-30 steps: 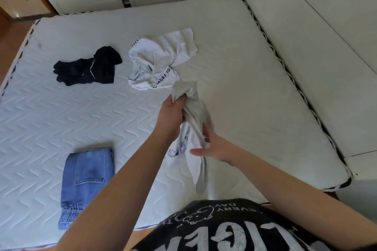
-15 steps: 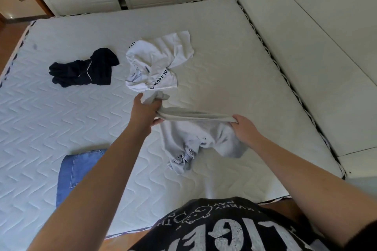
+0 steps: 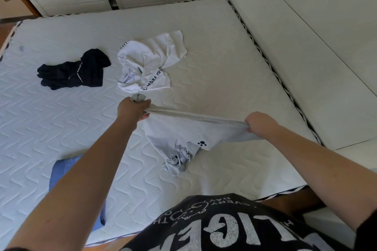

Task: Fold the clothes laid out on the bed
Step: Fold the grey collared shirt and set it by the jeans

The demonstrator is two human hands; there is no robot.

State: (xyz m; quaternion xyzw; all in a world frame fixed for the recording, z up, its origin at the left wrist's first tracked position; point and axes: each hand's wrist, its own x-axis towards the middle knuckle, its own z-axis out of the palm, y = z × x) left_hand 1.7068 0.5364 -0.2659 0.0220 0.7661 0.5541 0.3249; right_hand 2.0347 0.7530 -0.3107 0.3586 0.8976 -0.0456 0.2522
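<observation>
Grey cotton, a light T-shirt (image 3: 183,136) with small cartoon prints, hangs stretched above the bed (image 3: 224,71), its lower part touching the quilted mattress. Both hands are curled tight on its upper edge: the left hand (image 3: 131,109) grips one bunched corner, the right hand (image 3: 260,124) pinches the other end. Beyond the grey shirt lies a crumpled white shirt (image 3: 149,65); left of that, a dark garment (image 3: 73,70). Nearer than the grey shirt, to its left, folded jeans (image 3: 63,167) lie partly hidden under the left forearm.
</observation>
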